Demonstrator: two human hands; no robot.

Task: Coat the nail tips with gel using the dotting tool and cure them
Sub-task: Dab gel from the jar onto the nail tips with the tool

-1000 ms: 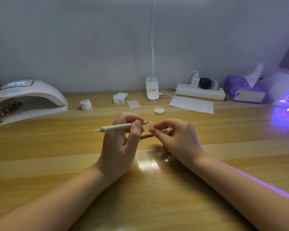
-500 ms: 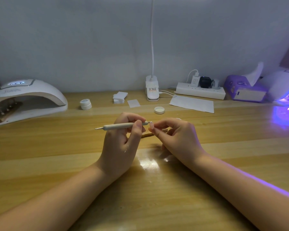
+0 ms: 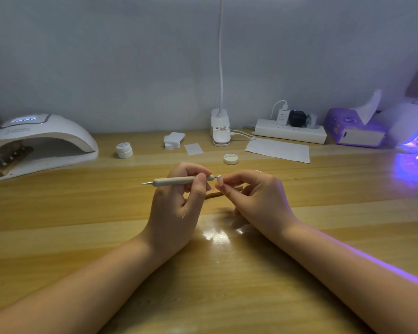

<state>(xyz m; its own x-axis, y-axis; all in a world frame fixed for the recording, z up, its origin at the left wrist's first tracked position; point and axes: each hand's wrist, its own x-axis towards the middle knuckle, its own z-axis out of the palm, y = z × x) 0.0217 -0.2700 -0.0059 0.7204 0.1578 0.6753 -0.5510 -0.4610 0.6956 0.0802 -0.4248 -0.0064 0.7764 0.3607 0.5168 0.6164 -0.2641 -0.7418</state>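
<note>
Nail tip (image 3: 219, 181): pinched by right hand (image 3: 256, 198); left hand (image 3: 176, 208) grips dotting tool (image 3: 179, 181). Risk: wobbling ball-end smears gel.

No legible text; nail lamp (image 3: 41, 141) print blurred.

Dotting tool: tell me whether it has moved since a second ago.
Yes, slightly. The dotting tool has shifted right, its rear point rising a little, judged against the loose white lid, which stayed put.

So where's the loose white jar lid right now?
The white lid lies on the table just beyond the hands, left of the paper sheet.
</note>
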